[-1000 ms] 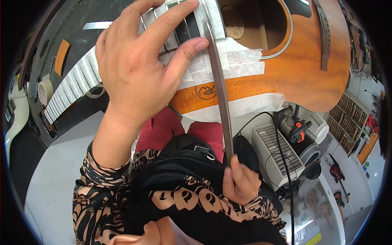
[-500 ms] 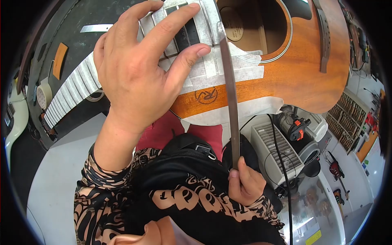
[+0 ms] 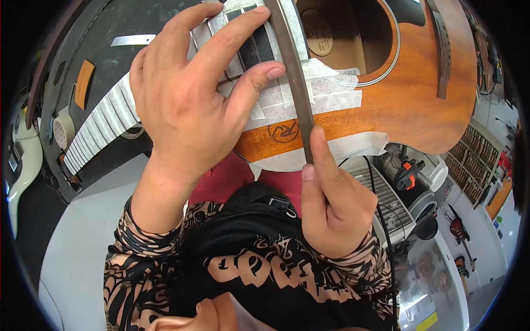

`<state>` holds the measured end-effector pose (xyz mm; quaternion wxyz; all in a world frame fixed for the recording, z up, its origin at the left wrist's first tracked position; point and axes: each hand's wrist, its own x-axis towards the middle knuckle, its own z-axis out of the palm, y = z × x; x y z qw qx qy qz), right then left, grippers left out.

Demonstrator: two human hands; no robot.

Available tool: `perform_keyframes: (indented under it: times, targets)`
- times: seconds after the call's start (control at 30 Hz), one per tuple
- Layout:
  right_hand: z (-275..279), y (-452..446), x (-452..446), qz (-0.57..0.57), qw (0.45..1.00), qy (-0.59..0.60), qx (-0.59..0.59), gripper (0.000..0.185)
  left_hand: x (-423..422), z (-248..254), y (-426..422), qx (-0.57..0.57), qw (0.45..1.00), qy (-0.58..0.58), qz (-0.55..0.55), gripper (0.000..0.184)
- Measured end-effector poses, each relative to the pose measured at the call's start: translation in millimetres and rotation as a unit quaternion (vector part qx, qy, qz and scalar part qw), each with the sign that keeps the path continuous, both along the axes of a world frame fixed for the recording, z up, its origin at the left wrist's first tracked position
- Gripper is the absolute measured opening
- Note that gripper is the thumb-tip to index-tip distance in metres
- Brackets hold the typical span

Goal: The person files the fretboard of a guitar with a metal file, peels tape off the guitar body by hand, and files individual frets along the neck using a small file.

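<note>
A long, dark flat file (image 3: 298,96) lies across the frets near the guitar's soundhole. Its lower end is pinched by my right hand (image 3: 339,204), forefinger stretched along the blade. My left hand (image 3: 193,94) rests spread over the taped fretboard (image 3: 105,118), its forefinger and thumb tips close beside the file; whether they touch it I cannot tell. Strips of whitish masking tape (image 3: 337,100) cover the acoustic guitar's wooden top (image 3: 397,105) around the fretboard end. Part of the fretboard is hidden beneath my left hand.
On the dark bench (image 3: 127,60) lie a metal strip (image 3: 132,40), an orange-brown piece (image 3: 84,83) and a tape roll (image 3: 63,131). A black cable (image 3: 383,229) hangs at my right, by a grey slatted unit (image 3: 381,193). Guitars (image 3: 459,229) stand further right.
My right hand has pushed forward, away from my body, carrying the file further over the frets and slightly left. My left hand has barely shifted.
</note>
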<state>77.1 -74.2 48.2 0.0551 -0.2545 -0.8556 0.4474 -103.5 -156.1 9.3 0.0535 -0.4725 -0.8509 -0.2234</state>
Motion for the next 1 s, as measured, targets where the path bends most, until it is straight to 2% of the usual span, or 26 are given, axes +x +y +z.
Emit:
perform_keyframes:
  times: [0.07, 0.17, 0.2, 0.27, 0.37, 0.43, 0.47, 0.5, 0.57, 0.63, 0.67, 0.73, 0.8, 0.87, 0.97, 1.0]
  targets:
    - [0.4, -5.4, 16.8, -0.001, 1.000, -0.001, 0.004, 0.054, 2.7, 0.1, 3.3, -0.031, 0.999, -0.004, 0.008, 0.046]
    - [6.7, -23.9, 71.9, 0.000, 1.000, -0.009, -0.002, 0.054, -7.9, -31.5, -14.2, 0.070, 0.997, -0.012, 0.025, 0.045]
    - [11.8, -31.5, 90.7, 0.000, 1.000, -0.013, -0.003, 0.054, -26.2, -44.7, -25.6, 0.048, 0.996, 0.071, -0.030, 0.045]
    - [15.8, -33.3, 92.3, -0.001, 1.000, -0.018, -0.004, 0.054, -34.8, -46.1, -27.2, 0.025, 0.984, 0.153, -0.086, 0.044]
    - [13.5, -22.0, 54.9, -0.014, 1.000, -0.016, 0.014, 0.056, -18.3, -30.8, -17.6, 0.003, 0.992, 0.104, -0.065, 0.044]
    - [12.0, -6.7, 12.8, -0.012, 1.000, -0.005, 0.021, 0.057, -8.1, -21.1, -11.6, 0.033, 0.999, 0.022, -0.027, 0.045]
    - [14.8, -1.5, -1.0, 0.008, 0.999, -0.042, 0.012, 0.052, -5.4, -17.7, -11.1, 0.042, 0.999, -0.004, -0.014, 0.045]
    - [15.0, 1.5, -8.4, 0.027, 0.997, -0.076, 0.006, 0.048, -6.1, -17.7, -10.6, 0.043, 0.999, 0.001, -0.017, 0.045]
    - [7.5, -9.0, 14.1, 0.000, 0.999, -0.031, 0.013, 0.053, -12.9, -29.8, -14.4, 0.041, 0.999, 0.002, -0.021, 0.045]
    - [3.2, -29.1, 57.0, -0.023, 0.999, -0.003, 0.028, 0.056, -22.0, -47.8, -20.3, 0.076, 0.995, 0.054, -0.045, 0.045]
    - [7.0, -36.3, 73.8, -0.027, 0.999, 0.000, 0.032, 0.055, -21.6, -48.6, -20.1, 0.089, 0.992, 0.071, -0.052, 0.045]
    - [13.8, -42.0, 84.6, -0.022, 0.999, -0.001, 0.035, 0.053, -11.8, -24.4, -12.5, 0.052, 0.998, 0.019, -0.040, 0.045]
    - [11.1, -38.0, 81.1, -0.013, 0.998, -0.006, 0.053, 0.055, -9.9, -19.6, -10.8, 0.034, 0.999, 0.014, -0.032, 0.046]
    - [6.9, -21.8, 40.8, -0.023, 0.999, -0.008, 0.021, 0.056, -7.4, -19.6, -10.4, 0.027, 0.999, 0.026, -0.030, 0.046]
    - [5.8, -5.4, -3.3, -0.010, 0.999, -0.030, 0.004, 0.057, -15.6, -27.3, -16.7, 0.034, 0.999, -0.018, -0.014, 0.046]
    - [4.0, -8.9, 3.9, -0.015, 1.000, -0.026, 0.010, 0.055, -28.7, -36.2, -23.2, 0.018, 0.997, 0.062, -0.049, 0.046]
